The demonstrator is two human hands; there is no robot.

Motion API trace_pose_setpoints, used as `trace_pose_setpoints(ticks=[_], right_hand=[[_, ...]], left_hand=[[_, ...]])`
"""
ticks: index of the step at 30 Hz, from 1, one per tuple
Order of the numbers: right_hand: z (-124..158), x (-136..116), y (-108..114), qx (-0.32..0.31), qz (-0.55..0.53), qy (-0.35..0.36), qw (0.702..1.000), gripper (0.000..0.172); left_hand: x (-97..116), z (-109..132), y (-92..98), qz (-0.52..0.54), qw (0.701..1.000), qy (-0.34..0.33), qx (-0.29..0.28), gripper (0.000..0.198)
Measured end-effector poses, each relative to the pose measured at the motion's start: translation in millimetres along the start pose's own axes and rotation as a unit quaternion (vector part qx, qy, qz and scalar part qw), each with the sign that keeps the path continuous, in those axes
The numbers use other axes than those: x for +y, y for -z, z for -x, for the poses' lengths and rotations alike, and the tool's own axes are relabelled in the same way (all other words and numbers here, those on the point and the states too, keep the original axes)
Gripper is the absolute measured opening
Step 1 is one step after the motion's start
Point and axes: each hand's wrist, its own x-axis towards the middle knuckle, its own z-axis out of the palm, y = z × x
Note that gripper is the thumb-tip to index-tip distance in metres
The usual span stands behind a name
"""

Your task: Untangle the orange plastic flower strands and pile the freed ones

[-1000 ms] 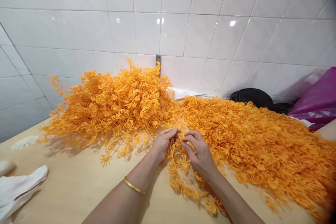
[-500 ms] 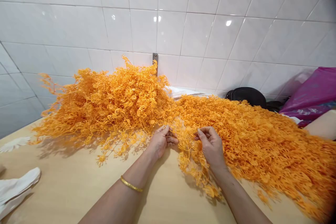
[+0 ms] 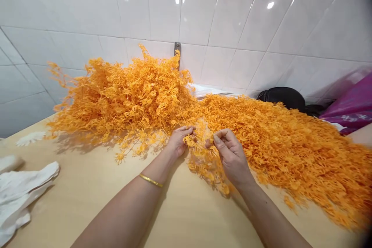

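Between the hands, orange sprigs blur.

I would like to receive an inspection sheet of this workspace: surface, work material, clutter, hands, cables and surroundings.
Surface: pale table, partly covered.
Job's things: tall orange heap at left, lower orange heap at right, loose orange bunch in the middle.
Clutter: white cloth, possibly gloves, at left; black case and purple bag at right, behind the lower orange heap.
Left hand: fingers at the loose orange bunch, grip hard to tell; gold bracelet on this arm.
Right hand: thumb and index finger pinching the loose orange bunch.
Cables: nothing seen.
Surroundings: white tiled wall.
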Motion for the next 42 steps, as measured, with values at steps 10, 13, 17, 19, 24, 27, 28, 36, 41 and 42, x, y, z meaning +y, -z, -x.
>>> trace_pose_setpoints(ticks=[10,13,17,19,24,27,28,36,41,42], right_hand=[[-49.1,-41.9,4.9,0.073,-0.069,0.019,0.995,0.019],[-60.2,-62.4,1.5,0.098,-0.062,0.068,0.991,0.022],[-56.6,-79.3,-0.9,0.08,0.018,0.108,0.991,0.024],[-52.5,-85.9,1.8,0.052,0.075,0.113,0.989,0.024],[-50.6,-98.6,16.3,0.049,0.102,0.077,0.991,0.028],[-54.4,-96.8,23.3,0.048,0.096,0.041,0.993,0.03],[-55.8,-94.2,24.3,0.044,0.109,0.036,0.992,0.029],[-64.5,-63.9,19.4,-0.091,0.387,0.068,0.915,0.024],[-65.7,-65.5,17.6,-0.042,0.397,0.076,0.914,0.031],[-64.8,-67.2,16.1,-0.046,0.38,0.077,0.921,0.031]], left_hand=[[66.4,14.6,-40.2,0.043,0.991,-0.121,-0.031,0.01],[87.9,19.0,-57.5,0.07,0.986,-0.148,-0.028,0.01],[93.3,18.9,-63.1,0.068,0.983,-0.161,-0.056,0.008],[90.2,18.2,-61.6,0.031,0.983,-0.166,-0.068,0.012],[89.1,19.9,-57.4,-0.174,0.947,-0.254,-0.091,0.015],[90.5,19.9,-53.4,-0.211,0.943,-0.229,-0.116,0.014],[89.9,19.3,-52.2,-0.201,0.95,-0.207,-0.119,0.013],[74.1,10.7,-55.2,-0.068,0.996,-0.048,-0.036,0.004],[64.2,0.7,-53.3,-0.039,0.998,-0.051,-0.001,0.003],[62.1,-0.6,-53.5,-0.026,0.998,-0.05,0.002,0.004]])
